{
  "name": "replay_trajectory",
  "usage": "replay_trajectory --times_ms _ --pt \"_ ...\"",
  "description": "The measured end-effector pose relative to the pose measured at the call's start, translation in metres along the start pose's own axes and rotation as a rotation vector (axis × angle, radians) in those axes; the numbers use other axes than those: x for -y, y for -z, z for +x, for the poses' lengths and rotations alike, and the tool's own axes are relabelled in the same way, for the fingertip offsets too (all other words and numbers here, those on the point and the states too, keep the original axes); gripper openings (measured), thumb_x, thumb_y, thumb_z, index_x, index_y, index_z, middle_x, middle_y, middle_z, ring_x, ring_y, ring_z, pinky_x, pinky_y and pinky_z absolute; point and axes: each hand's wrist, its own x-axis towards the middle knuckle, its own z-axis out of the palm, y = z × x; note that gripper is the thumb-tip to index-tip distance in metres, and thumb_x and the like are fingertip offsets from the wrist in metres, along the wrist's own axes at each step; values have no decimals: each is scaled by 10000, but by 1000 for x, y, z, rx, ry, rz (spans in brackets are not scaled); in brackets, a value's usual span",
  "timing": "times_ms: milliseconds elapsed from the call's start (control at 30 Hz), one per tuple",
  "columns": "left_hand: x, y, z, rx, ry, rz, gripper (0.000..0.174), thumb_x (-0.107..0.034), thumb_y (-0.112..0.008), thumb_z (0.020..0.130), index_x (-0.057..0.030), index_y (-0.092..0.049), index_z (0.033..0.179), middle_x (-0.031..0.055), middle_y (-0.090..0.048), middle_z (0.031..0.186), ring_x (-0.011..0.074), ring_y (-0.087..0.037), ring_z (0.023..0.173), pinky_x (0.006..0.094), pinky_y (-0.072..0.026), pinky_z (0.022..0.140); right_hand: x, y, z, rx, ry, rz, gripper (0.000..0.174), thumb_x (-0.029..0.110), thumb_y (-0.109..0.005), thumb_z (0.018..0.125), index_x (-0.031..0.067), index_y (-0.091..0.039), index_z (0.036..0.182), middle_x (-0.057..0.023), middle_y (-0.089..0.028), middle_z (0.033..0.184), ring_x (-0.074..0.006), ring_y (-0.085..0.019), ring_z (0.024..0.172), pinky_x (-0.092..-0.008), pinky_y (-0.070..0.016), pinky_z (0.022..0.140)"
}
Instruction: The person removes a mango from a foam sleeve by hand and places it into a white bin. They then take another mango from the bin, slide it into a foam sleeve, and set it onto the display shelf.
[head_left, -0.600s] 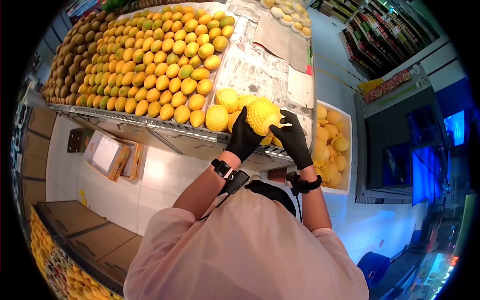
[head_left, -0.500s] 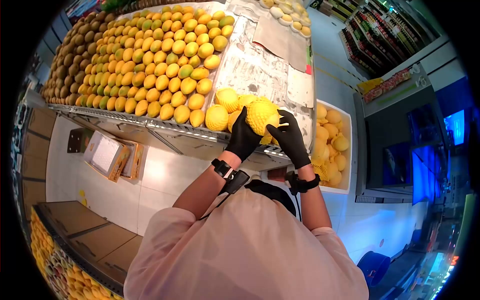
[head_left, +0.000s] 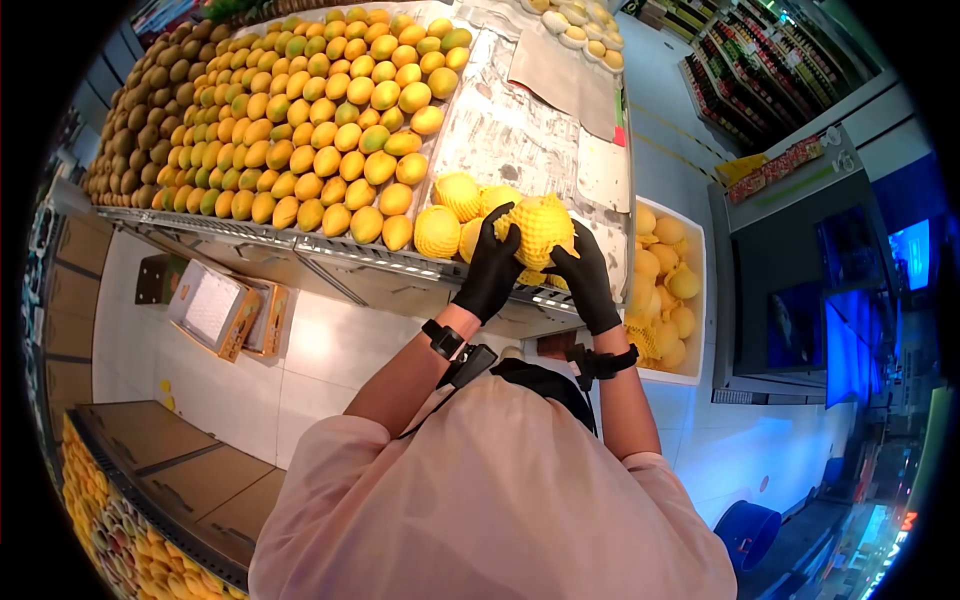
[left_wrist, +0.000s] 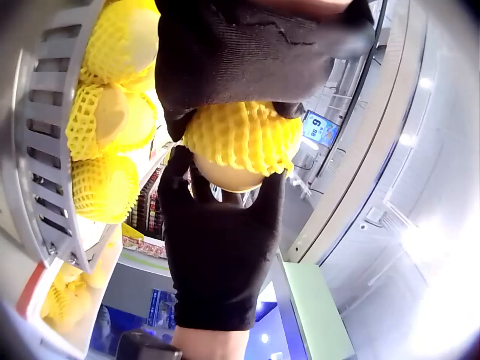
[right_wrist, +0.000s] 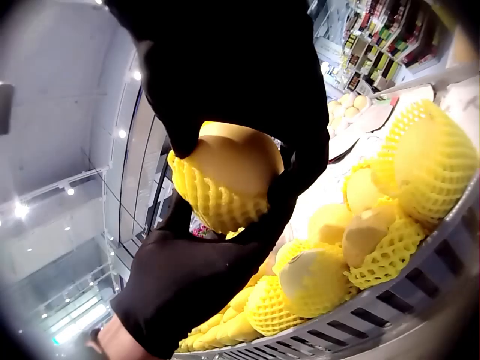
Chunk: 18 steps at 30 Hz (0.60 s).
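Both black-gloved hands hold a round yellow, melon-like fruit (head_left: 541,232) over the front edge of the display. A yellow foam net sleeve covers part of it; smooth bare skin shows at one end in both wrist views. My left hand (head_left: 490,265) grips the fruit's left side, thumb and fingers spread around it. On the opposite side, my right hand (head_left: 587,275) curls its fingers and thumb about the fruit (right_wrist: 234,176), next to the sleeve's edge. More netted fruits (head_left: 437,232) sit on the display just left of and behind the held one.
Rows of mangoes (head_left: 300,150) fill the left of the stand, beside brown round fruit (head_left: 150,120). Paper-covered surface (head_left: 500,110) lies behind the hands. A slotted rail (right_wrist: 360,326) edges the front. At right stands a white box (head_left: 690,375) of yellow fruit.
The held fruit has shifted slightly right and turned, so its bare end no longer faces up in the head view. The right hand's raised fingers have lowered around its side.
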Motion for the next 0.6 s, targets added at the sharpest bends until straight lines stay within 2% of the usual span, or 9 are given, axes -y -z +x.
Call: replay_trajectory --times_ms 100,200,300,400,500,600 --pt "-2 4 -3 -83 58 106 384 -224 -532 1004 -34 -385 1303 132 -509 1278 202 -563 1138 339 -518 902 5 5 -1 30 -63 126 528 200 -598 940 20 -401 1396 -101 -533 1297 -197 -599 1088 -311 -561 799" --pt "-9 12 -2 -114 117 344 332 -221 -559 988 -40 -428 1233 108 -557 1159 180 -616 1005 321 -549 806 1 8 0 49 -78 132 538 264 -587 952 27 -396 1397 -99 -533 1298 -198 -603 1085 -318 -561 811" --pt "-11 16 1 -70 87 260 280 -210 -566 979 -39 -464 1176 60 -578 996 146 -634 878 297 -550 746 5 5 -4 86 -90 191 550 264 -587 949 27 -384 1402 -99 -534 1293 -212 -593 1105 -352 -553 842" --pt "-16 16 -2 -114 38 423 240 -222 -567 980 -49 -485 1124 29 -557 875 120 -613 813 277 -544 701 7 -2 -7 127 -100 336 564 263 -580 946 14 -367 1405 -101 -532 1298 -242 -578 1136 -393 -534 886" --pt "-7 25 2 -135 -67 470 288 -277 -593 965 -25 -512 1079 69 -585 894 142 -598 783 299 -533 642 8 -3 -5 152 -120 344 536 209 -590 932 -12 -392 1379 -110 -542 1285 -251 -568 1146 -384 -509 924" --pt "-6 38 10 -142 -198 856 289 -271 -581 970 -23 -497 1093 149 -592 865 178 -627 788 332 -514 603 10 0 -5 136 40 -48 538 111 -658 872 -35 -433 1338 -117 -568 1260 -228 -576 1127 -341 -491 941"
